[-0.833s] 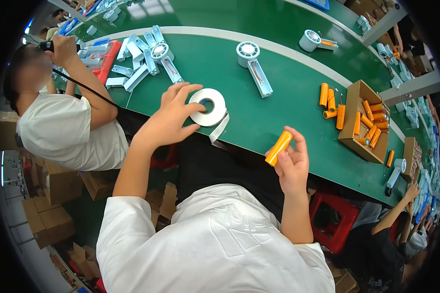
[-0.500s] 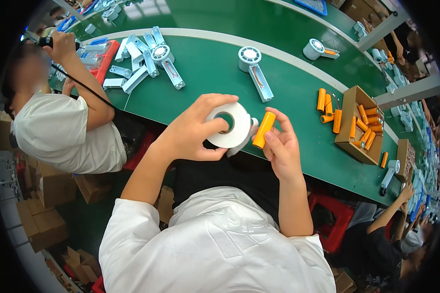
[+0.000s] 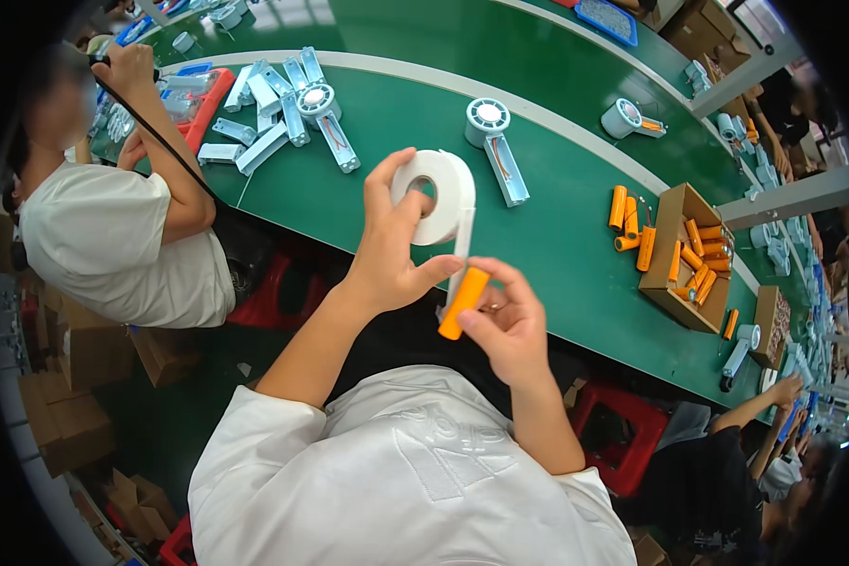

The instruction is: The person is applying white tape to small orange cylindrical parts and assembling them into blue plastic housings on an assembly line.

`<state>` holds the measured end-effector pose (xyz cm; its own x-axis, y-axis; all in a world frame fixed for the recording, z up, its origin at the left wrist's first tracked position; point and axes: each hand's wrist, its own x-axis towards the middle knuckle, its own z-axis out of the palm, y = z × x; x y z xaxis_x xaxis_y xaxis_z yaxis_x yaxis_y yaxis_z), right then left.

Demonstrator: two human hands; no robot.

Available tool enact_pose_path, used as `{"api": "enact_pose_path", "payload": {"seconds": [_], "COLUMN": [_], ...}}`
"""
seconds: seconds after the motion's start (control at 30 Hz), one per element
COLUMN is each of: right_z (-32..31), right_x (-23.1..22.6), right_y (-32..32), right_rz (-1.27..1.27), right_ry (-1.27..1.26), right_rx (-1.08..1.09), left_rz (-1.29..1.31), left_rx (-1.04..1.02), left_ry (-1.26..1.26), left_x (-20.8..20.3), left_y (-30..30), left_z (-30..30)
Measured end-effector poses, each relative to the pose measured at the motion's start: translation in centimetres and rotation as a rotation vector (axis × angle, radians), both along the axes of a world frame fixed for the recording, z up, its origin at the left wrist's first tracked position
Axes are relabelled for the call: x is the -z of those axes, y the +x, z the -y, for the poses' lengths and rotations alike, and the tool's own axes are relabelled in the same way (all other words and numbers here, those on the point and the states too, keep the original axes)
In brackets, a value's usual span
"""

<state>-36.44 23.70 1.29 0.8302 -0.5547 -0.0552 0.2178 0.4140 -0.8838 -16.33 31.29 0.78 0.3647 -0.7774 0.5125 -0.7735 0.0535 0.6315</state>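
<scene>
My left hand (image 3: 394, 241) grips a roll of white tape (image 3: 456, 184), with fingers through its core and round its rim. A strip of the tape runs down from the roll toward an orange cylindrical battery (image 3: 463, 304). My right hand (image 3: 513, 321) pinches that battery between thumb and fingers, close to my left thumb. Whether the strip sticks to the battery I cannot tell. Beyond the hands, a pale blue fan housing (image 3: 488, 116) with an open handle (image 3: 507, 170) and thin red wires inside lies on the green table (image 3: 377, 113).
At the right stands a cardboard box (image 3: 670, 292) of orange batteries, with several loose batteries (image 3: 618, 208) beside it. Pale blue handle parts (image 3: 262, 146) lie piled at the left, near a red tray (image 3: 212, 104). A co-worker (image 3: 113, 226) sits on the left; red stools (image 3: 623, 429) stand below the table edge.
The tape roll has been raised and turned, and a strip now stretches from it. My right hand has brought the battery left and down, next to my left thumb.
</scene>
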Motion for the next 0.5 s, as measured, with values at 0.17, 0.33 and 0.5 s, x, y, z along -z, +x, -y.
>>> {"api": "enact_pose_path", "payload": {"seconds": [0.17, 0.33, 0.5], "right_z": [-0.6, 5.3, 8.7], "right_x": [0.7, -1.5, -4.5], "right_y": [-1.2, -3.8, -5.1], "right_rz": [-0.134, -0.147, -0.325], "right_ry": [-0.059, -0.092, -0.334], "right_rx": [-0.045, 0.235, -0.067], "left_rz": [-0.099, 0.063, 0.255], "left_rx": [-0.008, 0.194, 0.423], "left_ry": [-0.028, 0.022, 0.058], "left_x": [1.3, 1.6, 0.7], "left_y": [-0.1, 0.3, -0.9], "left_z": [0.1, -0.6, -1.2]}}
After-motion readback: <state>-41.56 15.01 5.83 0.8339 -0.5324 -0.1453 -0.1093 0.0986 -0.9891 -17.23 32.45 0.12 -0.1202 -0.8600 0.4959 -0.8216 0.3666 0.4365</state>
